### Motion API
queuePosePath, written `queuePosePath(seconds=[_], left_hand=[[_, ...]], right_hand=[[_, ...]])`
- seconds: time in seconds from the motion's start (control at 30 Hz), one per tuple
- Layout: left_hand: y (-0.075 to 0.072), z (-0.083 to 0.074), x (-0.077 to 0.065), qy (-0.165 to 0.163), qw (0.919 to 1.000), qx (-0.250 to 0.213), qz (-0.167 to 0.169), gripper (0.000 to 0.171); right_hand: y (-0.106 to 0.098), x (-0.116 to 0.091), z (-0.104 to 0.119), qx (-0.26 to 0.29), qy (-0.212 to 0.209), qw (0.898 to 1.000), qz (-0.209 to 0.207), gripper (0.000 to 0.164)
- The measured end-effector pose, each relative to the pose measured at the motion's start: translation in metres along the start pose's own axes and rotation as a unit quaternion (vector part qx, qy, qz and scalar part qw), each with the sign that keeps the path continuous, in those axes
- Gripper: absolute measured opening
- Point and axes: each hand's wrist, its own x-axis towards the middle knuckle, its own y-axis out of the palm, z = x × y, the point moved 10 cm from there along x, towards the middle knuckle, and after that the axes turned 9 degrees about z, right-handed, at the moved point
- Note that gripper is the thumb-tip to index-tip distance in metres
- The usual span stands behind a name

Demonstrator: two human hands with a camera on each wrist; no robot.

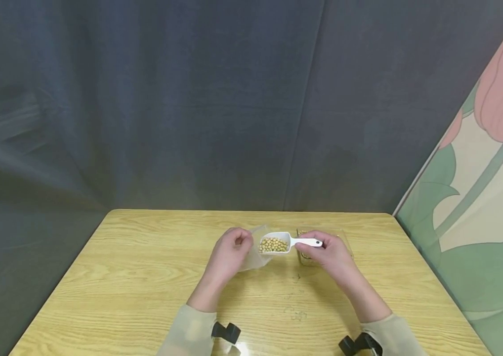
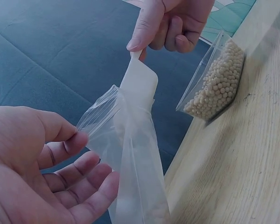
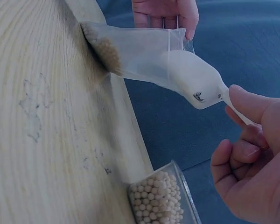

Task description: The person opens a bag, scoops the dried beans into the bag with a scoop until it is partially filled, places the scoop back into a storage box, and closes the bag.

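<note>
A white scoop [image 1: 283, 242] loaded with round yellowish beans [image 1: 273, 244] is pinched by its handle in my right hand [image 1: 329, 252]. Its front end reaches into the mouth of a clear zip bag [image 2: 135, 140]. My left hand [image 1: 231, 249] pinches the bag's top edge between thumb and forefinger, the other fingers loosely bent beside it. Some beans [image 3: 105, 53] lie at the bag's bottom, which stands on the table. Just under my right hand is a clear plastic box [image 2: 214, 79] holding many more of the same beans.
The wooden table [image 1: 122, 277] extends to both sides, with faint dark marks [image 1: 296, 314] on its top near the middle. A dark curtain [image 1: 189, 109] hangs behind it, and a flower-patterned cloth [image 1: 491, 198] stands along the right.
</note>
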Motion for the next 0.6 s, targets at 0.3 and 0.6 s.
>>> queuePosePath(seconds=[0.3,0.6], left_hand=[[-0.001,-0.002,0.0,0.01,0.9999,0.01,-0.001,0.019],[0.0,-0.003,0.0,0.008,0.9999,0.011,-0.001,0.019]], right_hand=[[0.0,0.002,0.02,-0.08,-0.022,0.997,0.004,0.023],[0.002,0.002,0.042,-0.178,-0.067,0.982,0.0,0.015]])
